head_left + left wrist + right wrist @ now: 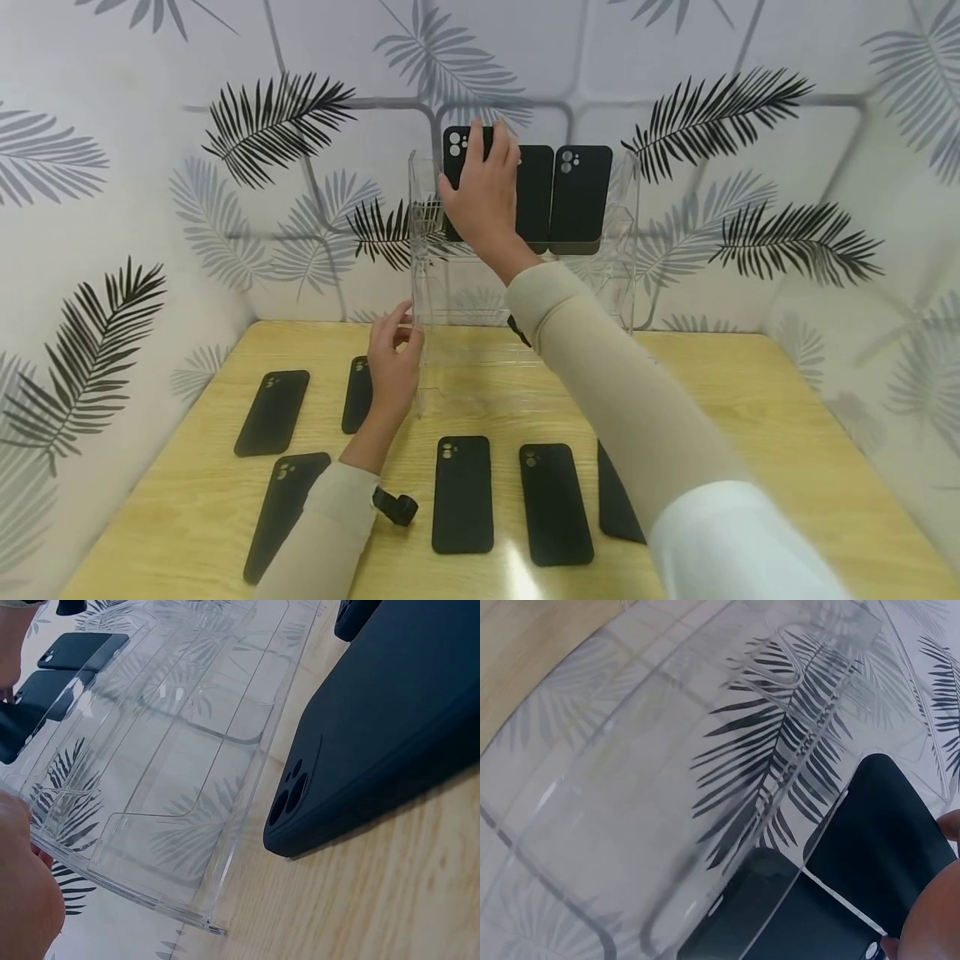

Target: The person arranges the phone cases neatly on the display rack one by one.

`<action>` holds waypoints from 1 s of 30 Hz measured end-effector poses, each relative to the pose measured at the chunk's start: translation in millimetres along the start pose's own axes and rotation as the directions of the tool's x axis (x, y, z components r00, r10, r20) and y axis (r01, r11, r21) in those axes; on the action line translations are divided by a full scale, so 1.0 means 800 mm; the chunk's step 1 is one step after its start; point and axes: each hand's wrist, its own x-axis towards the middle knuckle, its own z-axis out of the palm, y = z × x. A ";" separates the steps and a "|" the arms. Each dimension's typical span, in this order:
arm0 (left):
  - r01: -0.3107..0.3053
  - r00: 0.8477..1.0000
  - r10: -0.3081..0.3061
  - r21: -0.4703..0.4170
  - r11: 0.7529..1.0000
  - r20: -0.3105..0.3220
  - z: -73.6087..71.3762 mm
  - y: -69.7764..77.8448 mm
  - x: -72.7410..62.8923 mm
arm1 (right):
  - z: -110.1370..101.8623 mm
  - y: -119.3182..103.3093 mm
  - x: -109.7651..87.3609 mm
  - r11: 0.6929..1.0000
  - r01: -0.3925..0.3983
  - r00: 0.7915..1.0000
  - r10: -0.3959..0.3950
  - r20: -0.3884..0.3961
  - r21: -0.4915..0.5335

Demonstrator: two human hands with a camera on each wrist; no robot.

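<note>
My right hand (486, 187) grips a black phone case (874, 825) with camera cut-outs, at the top left of a clear plastic rack (525, 317). The fingers lie over the case's upper part and hide much of it in the head view. Beside it on the same top tier stand a middle black case (535, 196), partly behind the hand, and a right black case (582, 196), both upright. Lower down, my left hand (395, 358) holds the rack's left side panel, its fingertips at the panel edge.
Several black phone cases lie flat on the wooden table (712, 433), including a front middle case (462, 500), a front right case (557, 508) and a far left case (272, 412). My forearms pass over some of them. A leaf-patterned wall (712, 50) stands close behind the rack.
</note>
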 end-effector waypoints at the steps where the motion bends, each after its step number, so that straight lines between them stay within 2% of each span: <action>1: -0.003 1.000 0.003 -0.001 1.000 0.002 0.000 0.000 0.000 | 0.002 -0.001 -0.001 1.000 0.002 1.000 -0.002 -0.010 0.000; 6: -0.004 1.000 0.004 -0.002 1.000 0.005 -0.001 -0.003 0.001 | 0.010 -0.008 -0.005 1.000 0.016 0.998 -0.017 -0.056 -0.019; 15: -0.004 1.000 0.004 0.004 1.000 0.003 -0.001 -0.002 0.000 | 0.019 -0.006 -0.007 0.999 0.006 0.997 -0.010 -0.073 -0.054; 30: -0.018 1.000 0.019 0.021 1.000 -0.009 0.000 0.000 -0.001 | 0.036 0.000 -0.021 0.998 0.017 0.999 -0.019 -0.034 -0.060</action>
